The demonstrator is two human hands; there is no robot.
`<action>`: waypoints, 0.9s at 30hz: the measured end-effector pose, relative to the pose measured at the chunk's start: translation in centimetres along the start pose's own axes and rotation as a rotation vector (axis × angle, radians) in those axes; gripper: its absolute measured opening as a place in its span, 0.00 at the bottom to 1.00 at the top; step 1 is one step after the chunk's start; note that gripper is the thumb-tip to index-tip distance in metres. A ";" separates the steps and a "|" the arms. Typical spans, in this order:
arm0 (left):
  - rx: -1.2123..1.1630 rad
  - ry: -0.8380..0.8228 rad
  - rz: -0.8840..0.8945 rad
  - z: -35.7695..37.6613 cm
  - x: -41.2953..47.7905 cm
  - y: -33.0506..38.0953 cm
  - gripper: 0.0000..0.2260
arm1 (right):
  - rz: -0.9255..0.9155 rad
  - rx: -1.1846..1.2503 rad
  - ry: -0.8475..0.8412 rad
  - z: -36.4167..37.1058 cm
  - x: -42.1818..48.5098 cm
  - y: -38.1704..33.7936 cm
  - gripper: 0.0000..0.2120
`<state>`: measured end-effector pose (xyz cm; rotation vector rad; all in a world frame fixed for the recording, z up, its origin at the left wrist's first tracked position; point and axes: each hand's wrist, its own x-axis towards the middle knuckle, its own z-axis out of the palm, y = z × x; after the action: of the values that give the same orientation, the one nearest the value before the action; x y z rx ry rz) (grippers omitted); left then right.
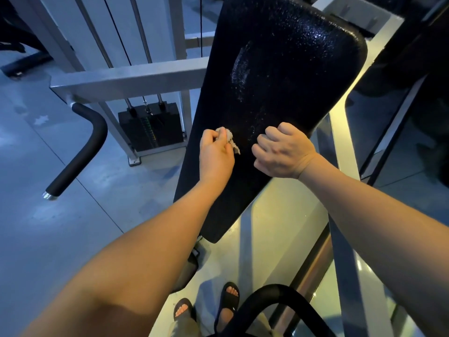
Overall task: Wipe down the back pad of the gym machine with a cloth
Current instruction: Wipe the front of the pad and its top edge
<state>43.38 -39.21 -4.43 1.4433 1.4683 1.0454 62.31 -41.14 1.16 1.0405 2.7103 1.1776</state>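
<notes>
Head cam, fwd-down, near back pad [279, 69]

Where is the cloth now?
In the head view, the cloth is bunched in the left hand, at the lower left of the back pad, beside the right hand.

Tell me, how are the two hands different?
The left hand pinches a small whitish cloth; the right hand is curled into a fist with nothing showing in it. The left hand sits by the left edge of the back pad, while the right hand is nearer its right edge. Both are bare and over the pad's lower half.
</notes>
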 end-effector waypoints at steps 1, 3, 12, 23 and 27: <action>0.014 0.015 0.055 0.0 0.2 1.1 0.07 | -0.001 0.001 0.010 0.0 0.1 0.0 0.17; 0.005 0.014 0.172 0.2 0.3 2.7 0.09 | -0.002 0.000 0.010 0.0 0.1 0.0 0.17; -0.138 -0.111 -0.045 0.3 -2.6 -1.2 0.06 | -0.012 -0.037 0.032 0.2 -0.2 0.0 0.16; -0.182 -0.109 -0.064 0.9 -3.7 -2.2 0.08 | 0.007 -0.008 0.047 0.3 -0.2 0.0 0.16; 0.102 -0.170 -0.106 0.3 -5.0 -4.2 0.06 | 0.005 -0.011 0.028 -0.3 -0.2 0.0 0.17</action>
<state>42.41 -44.23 -8.55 1.4704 1.4750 0.7736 62.41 -41.44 1.35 1.0385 2.7202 1.2163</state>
